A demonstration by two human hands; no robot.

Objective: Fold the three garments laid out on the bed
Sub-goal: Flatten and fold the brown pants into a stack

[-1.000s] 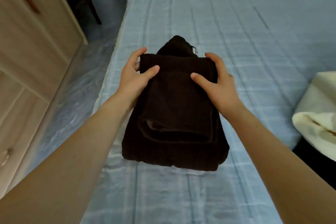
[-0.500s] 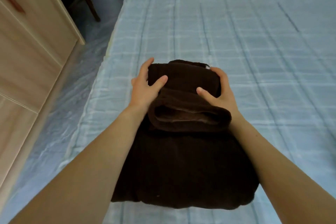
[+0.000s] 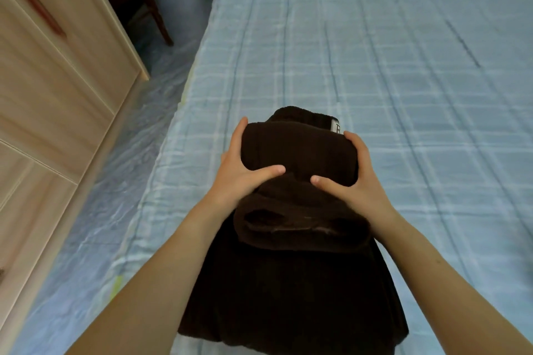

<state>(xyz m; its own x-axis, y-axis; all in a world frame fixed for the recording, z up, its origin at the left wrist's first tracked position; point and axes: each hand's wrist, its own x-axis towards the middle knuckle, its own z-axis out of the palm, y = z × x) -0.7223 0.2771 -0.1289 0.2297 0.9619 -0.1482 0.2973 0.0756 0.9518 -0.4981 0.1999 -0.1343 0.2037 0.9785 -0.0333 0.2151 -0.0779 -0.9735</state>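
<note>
A dark brown fleece garment lies folded near the front left edge of the bed. Its upper layer is bunched into a thick roll, with a small label showing at the far end. My left hand grips the roll's left side, thumb pressed on top. My right hand grips the right side the same way. The fingers of both hands are hidden behind the fabric. No other garment is in view.
The bed has a light blue checked sheet. A pale wooden wardrobe stands at the left across a narrow strip of floor covered with plastic film. A dark chair stands at the far end of that strip.
Both hands have gathered the top fold and bunched it up toward me, with the thumbs drawn closer together. My view has lifted, and the cream garment at the right is out of view.
</note>
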